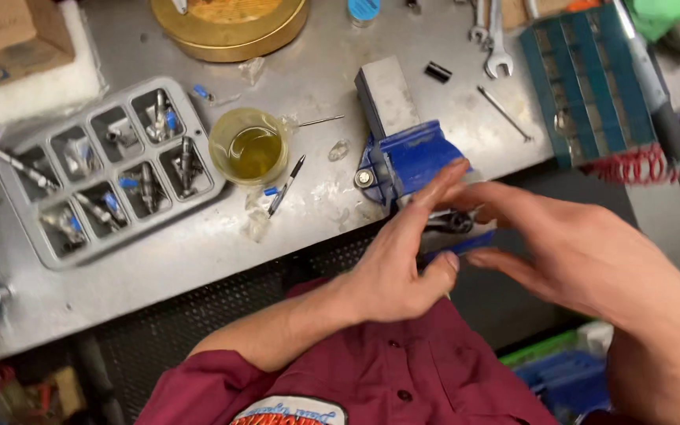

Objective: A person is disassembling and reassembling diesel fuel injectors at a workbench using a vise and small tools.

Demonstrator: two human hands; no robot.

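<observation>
Grey metal bench point(198, 244) carries, from left, a cardboard box point(9, 35) on white foam, a grey tray point(108, 169) of small parts and a cup point(249, 149) of yellow liquid. At the front edge sits a blue vise point(407, 161). Left hand point(399, 264) and right hand point(584, 252) meet there with fingers spread, around a dark part point(450, 223); whether they grip it I cannot tell.
</observation>
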